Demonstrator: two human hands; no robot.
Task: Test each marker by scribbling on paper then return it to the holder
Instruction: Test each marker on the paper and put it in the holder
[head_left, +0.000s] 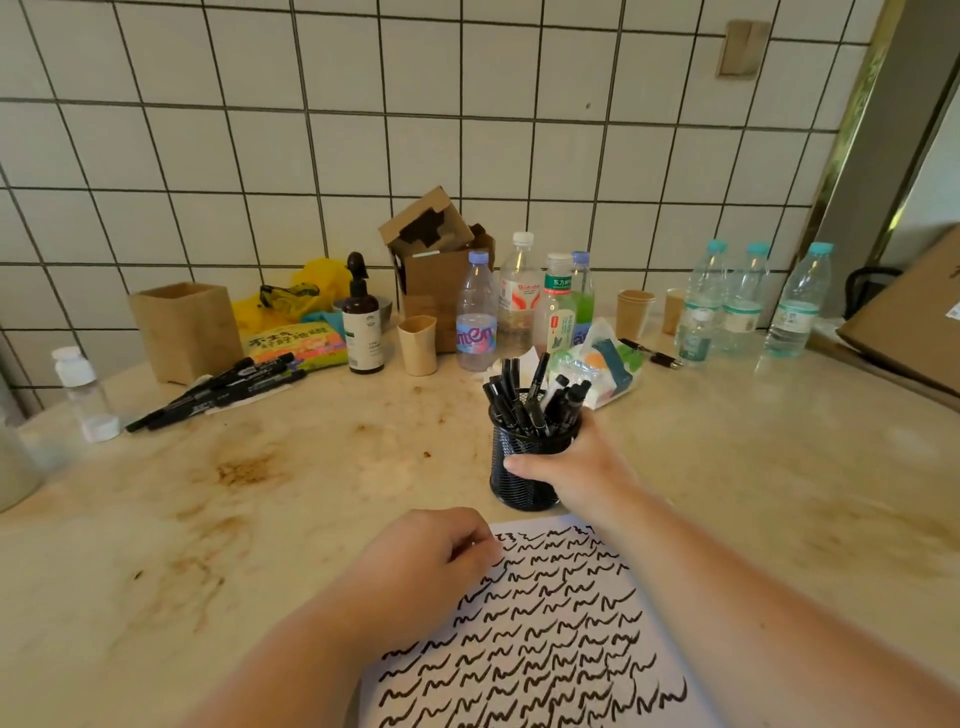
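Standing upright on the stained countertop (322, 499), just beyond the top edge of the paper (540, 639): black mesh holder (519, 467), packed with black markers (535, 400) leaning at mixed angles, caps up. Wrapping around holder's right side: right hand (571, 467), thumb lying across the front mesh, remaining fingers curling behind and mostly hidden; gripping the holder itself, not a marker. Resting on the paper's upper left corner: left hand (426, 556), fingers curled inward toward the palm with tips pressing at the sheet edge; cannot tell whether anything small is pinched beneath. Covering most of the paper: rows of black squiggles. Lying well apart to the left: loose bundle of black markers (218, 392) on a white scrap, near a wooden box (184, 330) and a small clear bottle (85, 395). Crowding the back by the tiled wall (467, 104): dark pump bottle (363, 325), paper cup (418, 345), cardboard box (436, 260), several plastic water bottles (475, 312), a snack packet (597, 366).
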